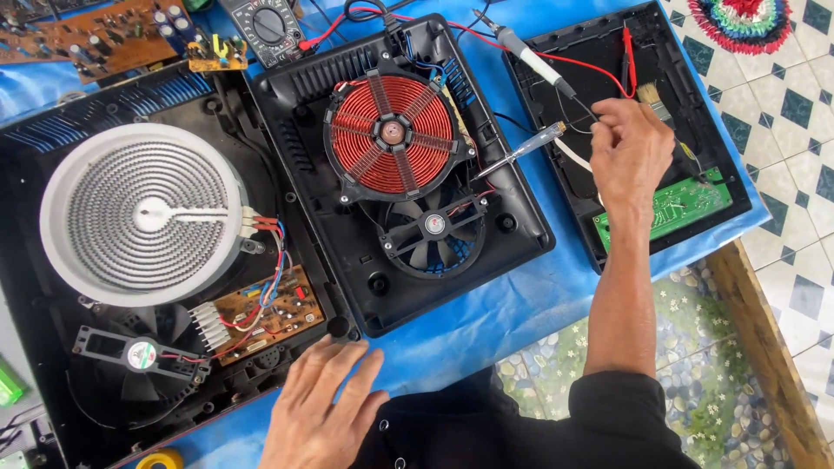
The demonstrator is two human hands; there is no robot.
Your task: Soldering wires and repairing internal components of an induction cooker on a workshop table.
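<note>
My right hand (627, 152) grips a screwdriver (519, 150) with a clear handle; its metal shaft points left and down toward the edge of the opened black cooker base (530, 227). That base holds a red copper coil (393, 132) and a black fan (434, 226) below it. My left hand (320, 408) rests flat on the blue sheet (486, 321) near the base's front corner, fingers apart, holding nothing.
At left lies a second opened cooker with a white spiral heater (143, 213), a brown circuit board (261, 317) and a small fan (139, 354). The cooker's top cover (556, 61) with a green board (669, 208) and a brush sits at right. A multimeter (265, 26) with red leads is at the back.
</note>
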